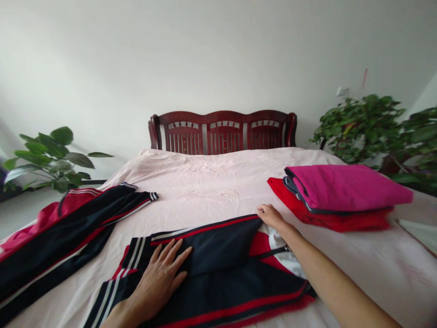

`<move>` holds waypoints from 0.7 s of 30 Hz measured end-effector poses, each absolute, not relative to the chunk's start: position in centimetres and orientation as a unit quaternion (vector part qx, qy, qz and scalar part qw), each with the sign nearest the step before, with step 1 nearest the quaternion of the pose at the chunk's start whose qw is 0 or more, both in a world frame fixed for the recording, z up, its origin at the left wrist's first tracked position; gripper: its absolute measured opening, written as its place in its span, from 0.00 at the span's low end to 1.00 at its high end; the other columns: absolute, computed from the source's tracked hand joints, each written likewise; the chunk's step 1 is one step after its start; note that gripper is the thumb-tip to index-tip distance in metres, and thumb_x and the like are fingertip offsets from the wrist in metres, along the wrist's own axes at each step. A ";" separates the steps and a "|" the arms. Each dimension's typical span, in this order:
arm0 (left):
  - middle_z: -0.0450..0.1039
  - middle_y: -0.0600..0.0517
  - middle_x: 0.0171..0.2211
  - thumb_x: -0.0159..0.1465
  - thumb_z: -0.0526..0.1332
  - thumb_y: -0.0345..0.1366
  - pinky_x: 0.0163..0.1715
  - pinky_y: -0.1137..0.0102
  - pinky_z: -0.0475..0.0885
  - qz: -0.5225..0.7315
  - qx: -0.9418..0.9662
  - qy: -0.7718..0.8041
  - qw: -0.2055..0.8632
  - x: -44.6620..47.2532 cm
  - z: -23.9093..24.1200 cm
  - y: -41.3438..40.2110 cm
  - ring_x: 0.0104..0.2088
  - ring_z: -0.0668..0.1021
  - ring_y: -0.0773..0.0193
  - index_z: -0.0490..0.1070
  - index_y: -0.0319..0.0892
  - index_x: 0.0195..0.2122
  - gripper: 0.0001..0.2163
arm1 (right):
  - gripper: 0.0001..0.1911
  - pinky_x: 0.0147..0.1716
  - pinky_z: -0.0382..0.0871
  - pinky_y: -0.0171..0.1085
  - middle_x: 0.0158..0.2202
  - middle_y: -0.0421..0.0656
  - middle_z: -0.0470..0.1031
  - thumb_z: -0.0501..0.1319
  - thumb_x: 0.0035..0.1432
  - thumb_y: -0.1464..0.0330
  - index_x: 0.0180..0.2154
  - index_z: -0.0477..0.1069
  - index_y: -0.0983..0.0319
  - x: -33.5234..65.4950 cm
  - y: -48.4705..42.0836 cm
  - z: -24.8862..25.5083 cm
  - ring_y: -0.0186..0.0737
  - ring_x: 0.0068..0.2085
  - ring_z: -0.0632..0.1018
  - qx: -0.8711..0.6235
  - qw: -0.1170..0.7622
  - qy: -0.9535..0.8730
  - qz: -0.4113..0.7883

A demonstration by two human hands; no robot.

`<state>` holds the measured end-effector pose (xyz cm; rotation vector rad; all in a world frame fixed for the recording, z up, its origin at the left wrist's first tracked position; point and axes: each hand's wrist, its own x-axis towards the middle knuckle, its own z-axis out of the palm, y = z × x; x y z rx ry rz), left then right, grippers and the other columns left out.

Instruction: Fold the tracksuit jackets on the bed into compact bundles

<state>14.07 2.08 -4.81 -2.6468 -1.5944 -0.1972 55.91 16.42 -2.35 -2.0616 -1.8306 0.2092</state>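
A navy track jacket point(218, 253) with red piping and white-striped cuffs lies partly folded on the bed in front of me. My left hand point(164, 271) rests flat on its left part, fingers spread, close to the striped cuffs. At the jacket's far right corner, my right hand point(271, 216) has its fingers closed on the edge of the cloth. Red and white fabric with a dark strip shows beside my right forearm. Part of the jacket's near side runs out of the picture.
Another navy striped garment point(68, 237) lies at left over pink-red cloth point(48, 216). Folded clothes, magenta point(351, 187) over dark and red point(358, 221), are stacked at right. A pale pink sheet point(191, 182) covers the bed below a wooden headboard point(223, 132). Leafy plants point(362, 123) flank it.
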 end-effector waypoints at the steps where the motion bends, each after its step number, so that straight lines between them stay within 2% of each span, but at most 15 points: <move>1: 0.55 0.51 0.69 0.69 0.53 0.48 0.63 0.45 0.58 -0.065 -0.855 -0.514 0.003 14.0 -4.5 2.1 0.68 0.60 0.49 0.54 0.63 0.67 0.25 | 0.15 0.48 0.68 0.44 0.48 0.57 0.76 0.57 0.57 0.72 0.44 0.77 0.67 55.5 15.9 -1.6 0.52 0.48 0.77 -0.742 0.178 -0.643 0.058; 3: 0.58 0.51 0.68 0.70 0.50 0.48 0.64 0.49 0.60 -0.073 -0.853 -0.516 -0.037 13.8 -3.5 2.2 0.67 0.62 0.52 0.59 0.60 0.65 0.22 | 0.17 0.52 0.65 0.51 0.52 0.63 0.72 0.57 0.59 0.71 0.48 0.75 0.69 53.9 14.4 -0.1 0.59 0.53 0.73 -0.748 0.163 -0.643 0.024; 5: 0.63 0.52 0.66 0.71 0.46 0.46 0.64 0.53 0.61 -0.089 -0.841 -0.531 -0.045 13.7 -2.3 2.3 0.66 0.64 0.55 0.64 0.56 0.63 0.21 | 0.20 0.58 0.59 0.50 0.58 0.59 0.69 0.55 0.61 0.69 0.53 0.72 0.66 51.2 12.7 1.2 0.56 0.59 0.69 -0.727 0.162 -0.668 -0.003; 7: 0.64 0.51 0.65 0.71 0.47 0.44 0.65 0.52 0.58 -0.101 -0.818 -0.567 0.001 13.5 -1.4 2.4 0.66 0.63 0.54 0.66 0.53 0.62 0.21 | 0.22 0.62 0.55 0.43 0.62 0.51 0.65 0.52 0.65 0.65 0.59 0.66 0.61 47.8 10.9 1.7 0.48 0.63 0.64 -0.684 0.169 -0.710 -0.018; 9: 0.64 0.47 0.65 0.69 0.51 0.43 0.65 0.48 0.53 -0.091 -0.787 -0.607 0.067 13.1 -1.1 2.4 0.67 0.60 0.48 0.66 0.49 0.62 0.22 | 0.27 0.65 0.49 0.45 0.66 0.52 0.60 0.50 0.67 0.61 0.63 0.61 0.64 44.4 9.5 1.2 0.49 0.67 0.58 -0.633 0.177 -0.753 -0.035; 13: 0.57 0.44 0.68 0.66 0.54 0.43 0.63 0.41 0.51 -0.021 -0.745 -0.659 0.103 11.6 -2.4 2.3 0.68 0.56 0.40 0.64 0.48 0.64 0.24 | 0.35 0.67 0.39 0.50 0.70 0.51 0.51 0.44 0.68 0.51 0.67 0.53 0.65 42.1 8.9 -1.3 0.53 0.70 0.49 -0.656 0.121 -0.744 0.017; 18: 0.47 0.48 0.71 0.68 0.49 0.44 0.60 0.44 0.58 -0.008 -0.750 -0.658 0.061 9.2 -4.8 2.6 0.69 0.54 0.42 0.55 0.51 0.68 0.26 | 0.36 0.66 0.36 0.56 0.72 0.55 0.42 0.43 0.68 0.54 0.69 0.48 0.70 46.8 10.2 -4.0 0.54 0.71 0.44 -0.739 0.067 -0.667 0.064; 21: 0.48 0.48 0.71 0.69 0.48 0.45 0.60 0.45 0.59 -0.030 -0.751 -0.656 0.069 8.9 -5.2 2.7 0.69 0.54 0.43 0.54 0.51 0.68 0.26 | 0.35 0.66 0.38 0.54 0.72 0.51 0.42 0.44 0.68 0.53 0.69 0.48 0.65 49.1 10.9 -4.0 0.51 0.71 0.45 -0.744 0.059 -0.661 0.077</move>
